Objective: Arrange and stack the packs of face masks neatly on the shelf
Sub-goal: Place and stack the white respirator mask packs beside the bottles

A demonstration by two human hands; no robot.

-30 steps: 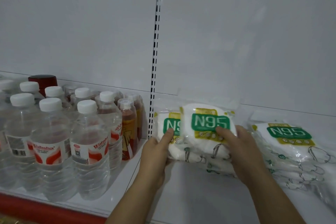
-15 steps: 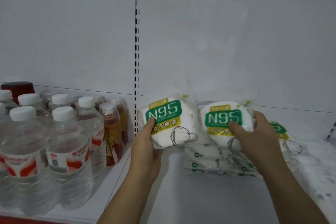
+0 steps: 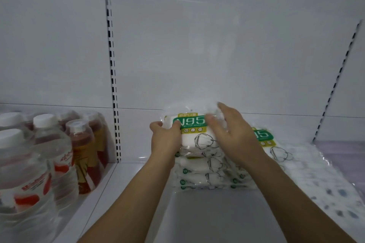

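Note:
A white N95 mask pack (image 3: 194, 134) with a green label lies on top of a stack of mask packs (image 3: 199, 173) on the white shelf (image 3: 207, 215). My left hand (image 3: 166, 138) grips the top pack's left edge, thumb on its face. With straight, spread fingers, my right hand (image 3: 231, 134) lies over the pack's right side. A second stack of N95 packs (image 3: 276, 150) shows just right of my right hand, partly hidden by it.
Water bottles (image 3: 31, 163) and red drink bottles (image 3: 87, 144) fill the neighbouring shelf bay on the left, past a slotted upright (image 3: 113, 85). Patterned mask packs (image 3: 324, 179) lie at the far right. The white back wall stands right behind the stacks.
My left hand carried its N95 pack to the right onto the middle stack. My right hand let go of its pack and now lies open on the top one.

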